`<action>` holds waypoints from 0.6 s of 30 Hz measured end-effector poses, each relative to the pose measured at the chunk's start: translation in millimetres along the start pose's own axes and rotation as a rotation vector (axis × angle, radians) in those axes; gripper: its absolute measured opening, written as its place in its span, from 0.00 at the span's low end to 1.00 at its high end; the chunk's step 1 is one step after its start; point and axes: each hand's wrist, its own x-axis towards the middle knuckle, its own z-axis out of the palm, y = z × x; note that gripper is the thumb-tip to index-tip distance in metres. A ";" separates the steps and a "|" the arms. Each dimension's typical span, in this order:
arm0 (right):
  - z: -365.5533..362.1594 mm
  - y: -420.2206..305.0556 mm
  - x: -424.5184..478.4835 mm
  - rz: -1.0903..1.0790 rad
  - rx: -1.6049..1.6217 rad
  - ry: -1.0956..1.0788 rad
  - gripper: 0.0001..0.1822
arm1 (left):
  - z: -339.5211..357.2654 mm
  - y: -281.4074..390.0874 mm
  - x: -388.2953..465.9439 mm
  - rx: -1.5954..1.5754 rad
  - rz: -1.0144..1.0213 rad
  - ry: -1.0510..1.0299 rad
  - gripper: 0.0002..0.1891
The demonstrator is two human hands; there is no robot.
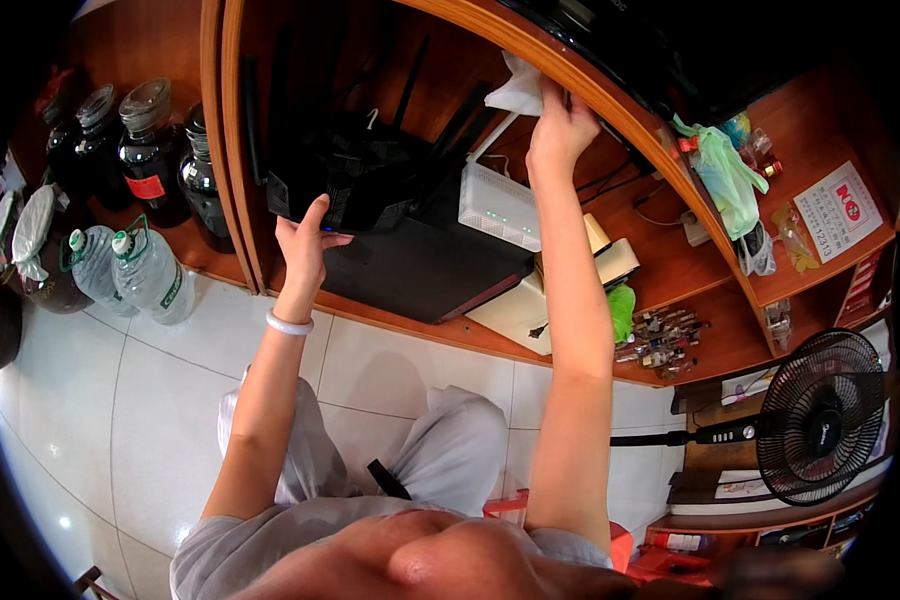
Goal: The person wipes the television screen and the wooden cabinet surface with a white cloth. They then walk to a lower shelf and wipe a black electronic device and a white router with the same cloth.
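Observation:
My left hand (305, 244) grips the near left corner of a black wireless router (352, 180) with several upright antennas, its thumb on top. My right hand (562, 139) holds a crumpled white tissue or cloth (519, 86) up by the wooden edge of the cabinet (607, 112). Between the hands stands a white modem (499, 206) with lit green lights and a raised antenna. Below the router lies a flat black box (420, 266) on the shelf. Part of my right hand's fingers is hidden behind the tissue and the edge.
Dark glass jars (150, 161) and clear plastic water bottles (150, 277) stand at left. Cables and a power strip (695, 229) lie inside the cabinet. Small bottles (664, 337) crowd the lower shelf. A black standing fan (821, 420) is at right, and a green plastic bag (727, 180) hangs above.

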 end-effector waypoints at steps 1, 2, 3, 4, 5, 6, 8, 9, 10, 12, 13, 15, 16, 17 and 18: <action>-4.9 -2.1 -5.7 0.051 -0.051 -0.018 0.14 | 0.3 0.9 0.2 -0.022 -0.005 0.004 0.20; -8.7 1.1 -9.4 0.102 -0.102 -0.037 0.15 | -0.7 1.4 0.6 -0.019 -0.003 0.003 0.20; -23.3 27.0 -10.9 0.100 -0.079 -0.036 0.16 | 1.9 0.5 -0.2 -0.020 -0.006 -0.013 0.20; -29.2 42.3 -16.3 0.151 -0.086 0.033 0.16 | 2.8 0.1 -0.2 -0.017 -0.005 -0.022 0.20; -27.5 54.1 -22.9 0.207 -0.083 0.098 0.16 | 2.3 0.7 0.1 -0.019 -0.006 -0.013 0.20; -23.6 62.3 -30.5 0.267 -0.052 0.062 0.16 | 1.4 0.4 0.3 -0.017 -0.008 -0.002 0.20; -20.4 73.7 -46.0 0.386 -0.067 -0.094 0.16 | 0.7 0.0 -0.1 -0.007 -0.017 -0.001 0.20; -16.3 79.2 -55.4 0.380 -0.004 -0.223 0.16 | -0.4 -0.6 -0.8 0.003 -0.025 -0.010 0.20; -12.7 84.3 -61.8 0.529 -0.046 -0.317 0.17 | -0.9 -0.8 -1.3 0.013 -0.033 -0.019 0.20; -2.6 85.0 -77.0 0.655 0.004 -0.486 0.17 | 0.2 1.5 -0.8 -0.017 -0.022 0.001 0.19; 2.1 80.0 -84.9 0.633 0.096 -0.559 0.16 | -0.6 2.5 -0.1 -0.033 -0.015 0.015 0.19; -2.8 92.8 -91.1 0.547 0.012 -0.654 0.14 | -1.6 1.0 0.5 -0.046 -0.005 0.015 0.19; -13.4 112.3 -94.5 0.514 -0.066 -0.711 0.14 | 1.6 -0.4 0.1 -0.058 -0.004 0.004 0.19; -19.8 127.7 -96.7 0.481 -0.139 -0.769 0.14 | 3.5 -0.4 -0.4 -0.064 0.004 0.000 0.19; -16.0 129.0 -97.7 0.505 -0.168 -0.723 0.15 | 3.9 0.8 -1.1 -0.068 0.014 0.000 0.19</action>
